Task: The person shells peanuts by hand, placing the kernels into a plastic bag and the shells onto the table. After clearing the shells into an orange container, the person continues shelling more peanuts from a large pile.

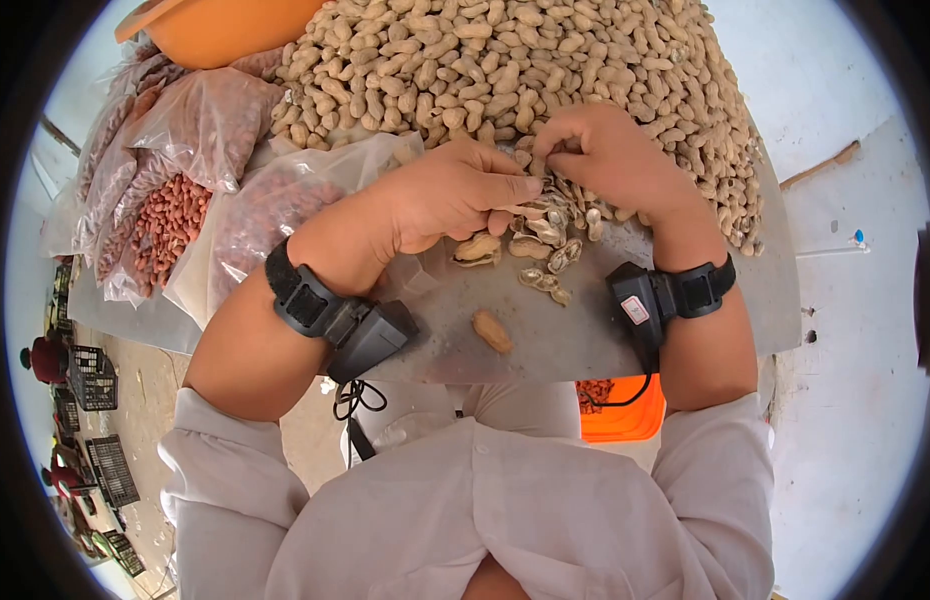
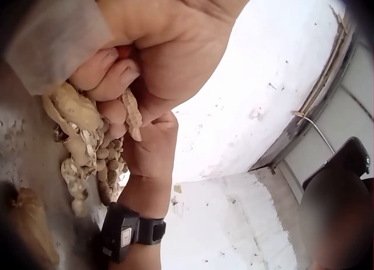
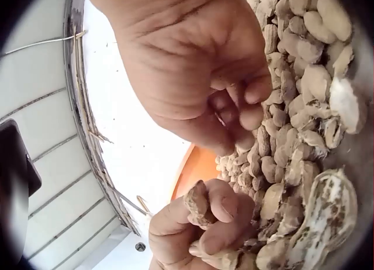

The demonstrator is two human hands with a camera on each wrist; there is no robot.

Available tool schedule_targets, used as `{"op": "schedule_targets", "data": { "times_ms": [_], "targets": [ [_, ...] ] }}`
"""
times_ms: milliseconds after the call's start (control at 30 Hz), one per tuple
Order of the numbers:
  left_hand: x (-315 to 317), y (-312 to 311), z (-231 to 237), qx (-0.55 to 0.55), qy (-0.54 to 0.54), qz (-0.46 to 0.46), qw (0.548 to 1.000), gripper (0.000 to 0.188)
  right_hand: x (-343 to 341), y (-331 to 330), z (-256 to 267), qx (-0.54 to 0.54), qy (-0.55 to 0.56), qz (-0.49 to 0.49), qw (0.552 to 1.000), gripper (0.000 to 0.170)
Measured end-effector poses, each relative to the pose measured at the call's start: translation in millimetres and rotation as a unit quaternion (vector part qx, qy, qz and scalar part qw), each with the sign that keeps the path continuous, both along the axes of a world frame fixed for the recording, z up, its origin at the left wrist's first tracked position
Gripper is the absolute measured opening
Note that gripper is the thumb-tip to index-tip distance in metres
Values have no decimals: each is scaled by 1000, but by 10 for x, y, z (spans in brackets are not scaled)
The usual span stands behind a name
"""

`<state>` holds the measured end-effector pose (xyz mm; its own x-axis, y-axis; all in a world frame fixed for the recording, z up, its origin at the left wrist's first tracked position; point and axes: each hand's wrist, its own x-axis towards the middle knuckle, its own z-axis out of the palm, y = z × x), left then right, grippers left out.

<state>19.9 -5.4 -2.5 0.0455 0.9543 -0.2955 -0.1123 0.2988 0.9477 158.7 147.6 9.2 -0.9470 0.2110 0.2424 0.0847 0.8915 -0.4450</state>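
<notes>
My left hand point(image 1: 440, 195) pinches a peanut shell point(image 2: 132, 115) between thumb and fingers. A bit of red, like a peanut kernel point(image 2: 123, 51), shows inside its curled fingers. To its right, my right hand point(image 1: 610, 155) is at the near edge of the big peanut heap point(image 1: 505, 60). The fingers of that right hand point(image 3: 198, 77) are curled in toward the thumb, and nothing shows gripped between them. Below both hands lie cracked empty shells point(image 1: 560, 255), one a half shell point(image 3: 324, 220) with its pale inside up. A whole peanut point(image 1: 492, 331) lies nearer the table edge.
Clear plastic bags point(image 1: 200, 120) of red kernels point(image 1: 170, 230) stand on the left of the grey metal table point(image 1: 435, 340). An orange basin point(image 1: 220, 30) is behind them. Below the front edge is an orange container point(image 1: 625, 410) with reddish contents. Black crates point(image 1: 110, 470) stand on the floor.
</notes>
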Motion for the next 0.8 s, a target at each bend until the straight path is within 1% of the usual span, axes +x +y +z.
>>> {"op": "schedule_targets", "data": {
  "times_ms": [33, 67, 133, 167, 267, 367, 433, 467, 533, 633, 800],
  "targets": [
    [20, -5, 12, -3, 7, 9, 1000, 20, 0, 8, -16, 55, -15, 3, 998, 19],
    [32, -7, 17, -5, 13, 18, 1000, 20, 4, 1, -19, 50, -27, 0, 998, 20],
    [5, -16, -5, 2, -14, 21, 1000, 19, -1, -47, -11, 40, -50, -6, 998, 24],
    [-7, -19, -17, 6, -28, 23, 999, 18, -7, -59, -26, 49, -43, -1, 998, 24],
    [-11, -16, -36, 18, -22, 26, 999, 23, -16, -68, -96, 83, -27, 12, 996, 25],
    [-19, -5, -27, 16, -1, -12, 1000, 25, -18, -63, -111, 122, -31, 16, 992, 27],
    [13, -13, -31, 12, 12, 4, 1000, 24, -12, -85, -93, 131, -42, 14, 990, 26],
    [26, -15, -31, 10, 19, 12, 1000, 23, -15, -89, -85, 130, -55, 7, 990, 25],
    [32, -15, -11, 19, 46, -2, 999, 18, -26, -81, -72, 126, -80, -5, 989, 24],
    [41, -20, -18, 33, 72, -13, 997, 16, -25, -63, -79, 126, -68, 3, 990, 21],
    [63, -31, -14, 42, 139, -17, 989, 18, 1, -29, -105, 91, -1, 32, 995, 16]
  ]
}}
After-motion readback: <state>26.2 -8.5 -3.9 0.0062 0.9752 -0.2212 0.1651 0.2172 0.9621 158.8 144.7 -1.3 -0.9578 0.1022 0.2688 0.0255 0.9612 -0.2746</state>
